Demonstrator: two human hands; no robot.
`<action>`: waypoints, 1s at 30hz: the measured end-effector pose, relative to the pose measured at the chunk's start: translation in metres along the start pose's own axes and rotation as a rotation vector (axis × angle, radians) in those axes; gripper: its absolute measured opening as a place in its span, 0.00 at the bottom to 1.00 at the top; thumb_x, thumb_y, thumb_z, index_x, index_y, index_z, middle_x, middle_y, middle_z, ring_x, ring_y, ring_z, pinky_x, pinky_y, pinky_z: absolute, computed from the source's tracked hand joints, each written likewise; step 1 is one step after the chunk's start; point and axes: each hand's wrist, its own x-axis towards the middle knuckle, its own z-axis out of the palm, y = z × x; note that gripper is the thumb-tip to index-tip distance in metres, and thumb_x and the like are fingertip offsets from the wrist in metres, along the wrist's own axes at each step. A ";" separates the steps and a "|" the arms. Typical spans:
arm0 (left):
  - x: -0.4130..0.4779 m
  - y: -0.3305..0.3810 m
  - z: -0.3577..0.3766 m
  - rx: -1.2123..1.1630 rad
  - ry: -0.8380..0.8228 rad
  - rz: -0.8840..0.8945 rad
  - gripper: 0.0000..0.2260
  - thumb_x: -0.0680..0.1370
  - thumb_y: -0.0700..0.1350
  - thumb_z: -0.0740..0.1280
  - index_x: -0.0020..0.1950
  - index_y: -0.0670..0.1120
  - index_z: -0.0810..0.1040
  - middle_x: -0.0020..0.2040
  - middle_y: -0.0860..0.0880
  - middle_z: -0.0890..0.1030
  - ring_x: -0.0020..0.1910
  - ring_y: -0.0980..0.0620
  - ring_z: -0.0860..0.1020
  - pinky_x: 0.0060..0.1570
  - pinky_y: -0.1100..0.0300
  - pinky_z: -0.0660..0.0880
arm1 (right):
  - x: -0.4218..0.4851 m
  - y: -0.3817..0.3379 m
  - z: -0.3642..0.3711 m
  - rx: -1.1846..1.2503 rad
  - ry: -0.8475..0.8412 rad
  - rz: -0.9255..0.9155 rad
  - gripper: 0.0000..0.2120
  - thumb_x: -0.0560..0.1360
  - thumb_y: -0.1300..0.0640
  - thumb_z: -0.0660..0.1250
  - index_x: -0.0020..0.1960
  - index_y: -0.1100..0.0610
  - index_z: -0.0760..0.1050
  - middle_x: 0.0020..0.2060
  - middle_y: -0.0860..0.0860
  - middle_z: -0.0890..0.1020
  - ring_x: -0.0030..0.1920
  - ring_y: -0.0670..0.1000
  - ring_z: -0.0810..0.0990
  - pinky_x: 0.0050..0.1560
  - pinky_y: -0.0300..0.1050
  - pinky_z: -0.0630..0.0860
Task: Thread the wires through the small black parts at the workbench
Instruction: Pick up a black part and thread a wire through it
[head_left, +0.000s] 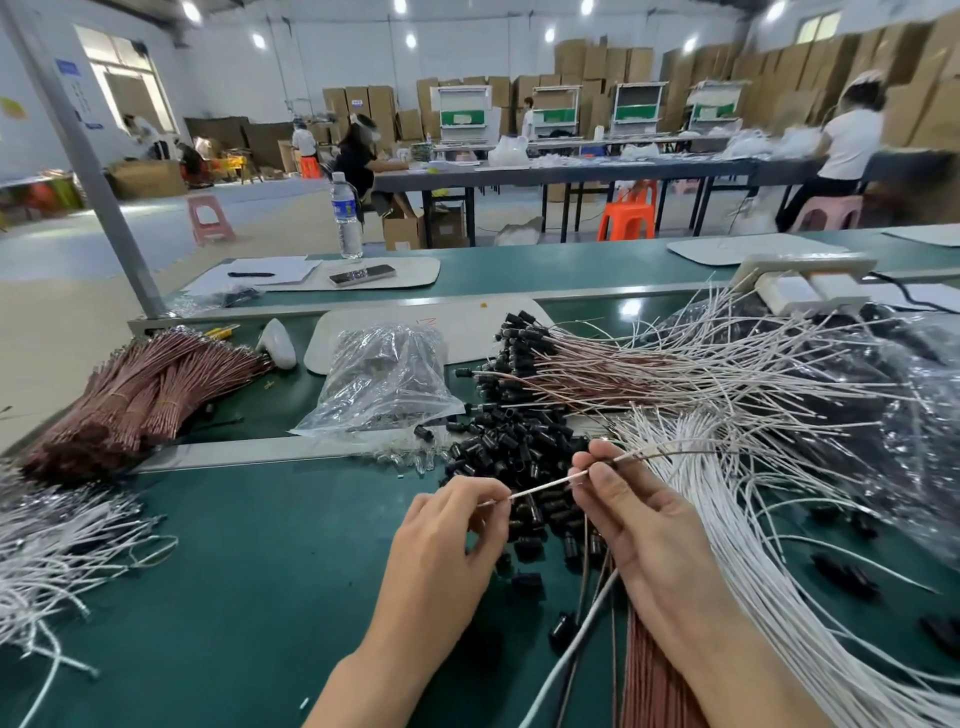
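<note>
My left hand (447, 535) pinches the near tip of a thin white wire (545, 486) above the green workbench (249, 571). Farther along the same wire, my right hand (639, 525) pinches it between thumb and fingers, and a bunch of reddish and white wires runs under its palm. Just behind both hands lies a heap of small black parts (519, 447). No black part shows on the held wire. A fan of wires with black parts on their ends (597, 364) lies behind the heap.
A clear bag of parts (384, 379) sits left of the heap. Bundled reddish wires (140, 389) lie at far left, loose white wires (57, 551) at near left and a big spread of white wires (779, 545) at right. A water bottle (346, 215) stands beyond.
</note>
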 end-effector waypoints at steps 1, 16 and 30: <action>0.000 0.000 0.000 -0.002 -0.002 0.007 0.04 0.80 0.53 0.64 0.54 0.61 0.74 0.47 0.63 0.79 0.47 0.58 0.76 0.46 0.59 0.76 | -0.001 0.002 0.001 -0.019 -0.009 0.006 0.11 0.71 0.63 0.71 0.52 0.58 0.87 0.53 0.59 0.86 0.53 0.53 0.86 0.49 0.38 0.82; 0.002 -0.004 0.003 -0.123 -0.002 -0.001 0.04 0.82 0.58 0.62 0.54 0.61 0.75 0.49 0.63 0.79 0.48 0.58 0.80 0.47 0.59 0.77 | -0.004 0.013 0.010 -0.122 -0.076 0.052 0.12 0.69 0.62 0.72 0.52 0.55 0.87 0.51 0.58 0.87 0.52 0.52 0.87 0.49 0.38 0.82; 0.000 0.005 0.003 0.009 -0.009 0.053 0.09 0.79 0.61 0.64 0.58 0.63 0.72 0.47 0.62 0.76 0.44 0.59 0.77 0.43 0.62 0.76 | -0.006 0.015 0.011 -0.207 -0.124 0.049 0.13 0.69 0.58 0.73 0.54 0.52 0.87 0.52 0.57 0.87 0.53 0.52 0.86 0.51 0.38 0.81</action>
